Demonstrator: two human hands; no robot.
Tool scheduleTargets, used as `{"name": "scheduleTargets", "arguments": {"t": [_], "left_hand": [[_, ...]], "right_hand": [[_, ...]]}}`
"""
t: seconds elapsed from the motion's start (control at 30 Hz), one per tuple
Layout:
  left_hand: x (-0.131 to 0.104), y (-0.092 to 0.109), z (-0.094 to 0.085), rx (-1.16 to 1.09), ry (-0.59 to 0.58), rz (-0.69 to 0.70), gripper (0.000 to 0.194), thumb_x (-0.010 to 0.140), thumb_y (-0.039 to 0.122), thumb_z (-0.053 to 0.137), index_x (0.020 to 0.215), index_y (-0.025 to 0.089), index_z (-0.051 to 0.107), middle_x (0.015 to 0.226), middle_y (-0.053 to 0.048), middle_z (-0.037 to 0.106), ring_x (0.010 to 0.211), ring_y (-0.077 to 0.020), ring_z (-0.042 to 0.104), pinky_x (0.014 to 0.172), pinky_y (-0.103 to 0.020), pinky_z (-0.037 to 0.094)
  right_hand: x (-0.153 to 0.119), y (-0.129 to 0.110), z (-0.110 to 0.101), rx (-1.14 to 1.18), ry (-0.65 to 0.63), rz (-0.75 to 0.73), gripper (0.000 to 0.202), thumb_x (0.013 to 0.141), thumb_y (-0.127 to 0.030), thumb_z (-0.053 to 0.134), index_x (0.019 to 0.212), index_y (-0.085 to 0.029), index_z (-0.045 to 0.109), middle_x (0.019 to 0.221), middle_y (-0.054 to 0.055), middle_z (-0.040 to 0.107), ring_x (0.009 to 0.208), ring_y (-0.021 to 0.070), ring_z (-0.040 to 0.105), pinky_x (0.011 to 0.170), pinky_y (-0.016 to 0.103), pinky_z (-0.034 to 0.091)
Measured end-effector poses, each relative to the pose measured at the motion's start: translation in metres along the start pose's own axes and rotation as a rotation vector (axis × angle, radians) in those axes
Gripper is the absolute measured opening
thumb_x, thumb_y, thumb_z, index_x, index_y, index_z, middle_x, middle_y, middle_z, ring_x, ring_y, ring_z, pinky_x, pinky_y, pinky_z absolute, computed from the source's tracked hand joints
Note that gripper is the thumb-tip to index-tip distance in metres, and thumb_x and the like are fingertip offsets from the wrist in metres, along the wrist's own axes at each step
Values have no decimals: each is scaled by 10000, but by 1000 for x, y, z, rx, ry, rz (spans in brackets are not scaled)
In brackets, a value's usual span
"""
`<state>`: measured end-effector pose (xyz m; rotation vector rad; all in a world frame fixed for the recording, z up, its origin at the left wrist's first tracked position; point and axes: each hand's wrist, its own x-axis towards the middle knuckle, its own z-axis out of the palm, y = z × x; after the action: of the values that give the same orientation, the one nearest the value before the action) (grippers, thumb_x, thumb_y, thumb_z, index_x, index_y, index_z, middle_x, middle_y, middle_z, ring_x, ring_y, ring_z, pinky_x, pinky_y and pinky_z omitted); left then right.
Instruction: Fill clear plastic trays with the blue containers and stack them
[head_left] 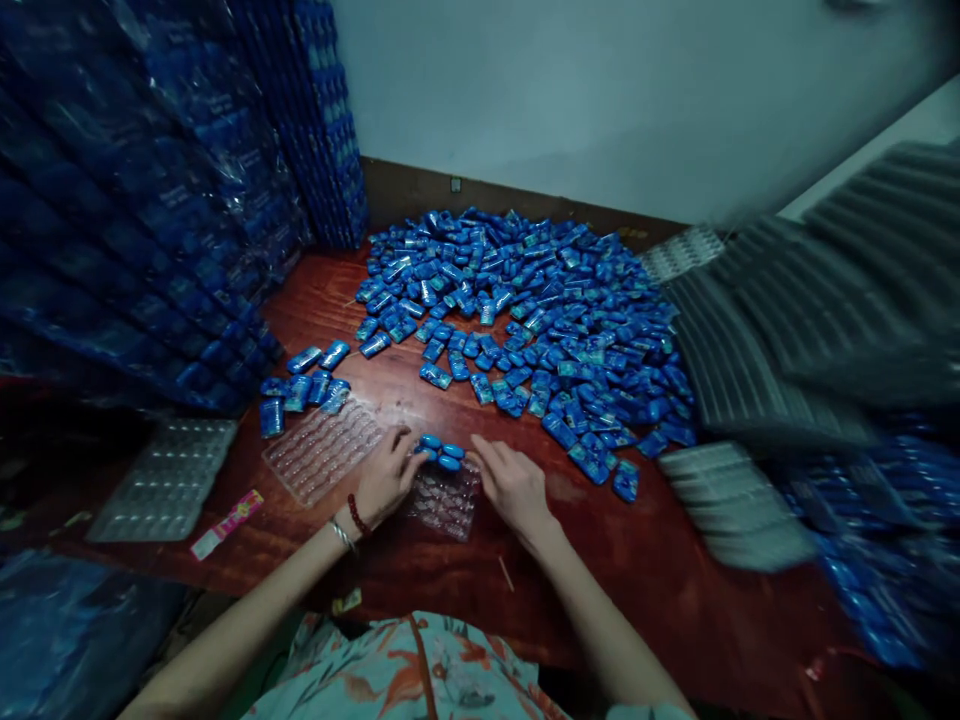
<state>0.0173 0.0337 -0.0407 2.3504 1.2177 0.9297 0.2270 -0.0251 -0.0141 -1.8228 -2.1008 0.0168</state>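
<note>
Several small blue packets point(441, 452) sit together at the top end of a clear plastic tray point(444, 505) on the red-brown table. My left hand point(386, 475) is at the left side of these packets, its thumb and fingers closed beside them. On their right side my right hand point(510, 480) has its fingertips at the outer packet, fingers bent together. Whether each hand pinches a packet or the tray edge is too small to tell. A second clear tray point(326, 450) lies flat beyond my left hand.
A large heap of blue packets point(525, 290) covers the table's back. A smaller group point(300, 388) lies left. Stacked filled packs point(150, 200) rise at left, stacked empty trays point(757, 310) at right. A pink strip point(227, 523) lies near the front left.
</note>
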Motion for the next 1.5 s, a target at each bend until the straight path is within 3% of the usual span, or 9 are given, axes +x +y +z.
{"name": "scheduleTargets", "arguments": {"t": [0.1,0.27,0.43,0.57,0.7,0.9,1.07,1.23,1.5], "left_hand": [[55,0,1,-55,-54,-39,233,942,292,359,967,164,552,859,-50,588,833,-166,567,765,-301,471],[160,13,46,147,-589,44,363,864,366,529,1146,138,509,1119,-138,562,991,-235,576,822,-333,453],[195,17,89,196,-701,16,582,605,323,796,1078,96,542,1075,-184,577,959,-322,594,787,-386,465],[182,3,87,147,-677,31,440,669,313,742,1009,105,555,1075,-165,573,963,-293,588,812,-376,456],[158,-11,54,48,-573,81,206,836,233,539,1014,129,542,1049,-120,588,979,-221,570,853,-346,450],[84,-25,-28,-233,-178,62,212,878,266,488,1046,151,548,1001,-80,627,943,-185,584,832,-331,471],[-3,-22,-73,-228,-39,-241,305,815,356,600,1037,160,527,914,-48,622,829,-177,606,705,-290,501],[-42,-2,-58,-192,-73,-165,164,879,259,501,1018,183,545,927,-51,608,869,-168,589,772,-306,501],[-26,-12,-16,3,-209,175,284,908,126,360,1117,171,547,949,-83,585,838,-162,572,723,-286,510]], "right_hand": [[27,38,2,70,103,258,298,941,-306,390,1096,-183,613,1004,81,659,901,176,610,777,265,435],[82,70,14,-107,-127,368,401,849,-391,546,1175,-159,524,1052,134,591,898,230,602,701,300,456],[78,64,27,-138,-142,379,341,815,-218,556,1143,-138,509,1099,162,530,973,254,570,719,322,470],[29,71,36,335,115,483,293,821,-235,500,1093,-135,540,928,93,601,835,203,594,714,317,486],[-25,71,39,660,208,644,302,867,-381,421,934,-143,595,684,19,588,565,147,560,536,268,479],[-30,45,30,470,224,506,351,859,-325,469,1168,-175,543,1057,101,547,826,178,572,695,314,499],[1,39,32,31,6,314,392,853,-237,493,1244,-205,499,1196,152,477,1014,271,475,804,432,458],[1,49,40,45,8,290,364,888,-195,390,1240,-175,484,1009,134,554,918,238,514,776,389,464],[-53,17,2,652,58,498,275,849,-384,521,1046,-194,501,862,47,622,686,162,598,605,270,494]]}}
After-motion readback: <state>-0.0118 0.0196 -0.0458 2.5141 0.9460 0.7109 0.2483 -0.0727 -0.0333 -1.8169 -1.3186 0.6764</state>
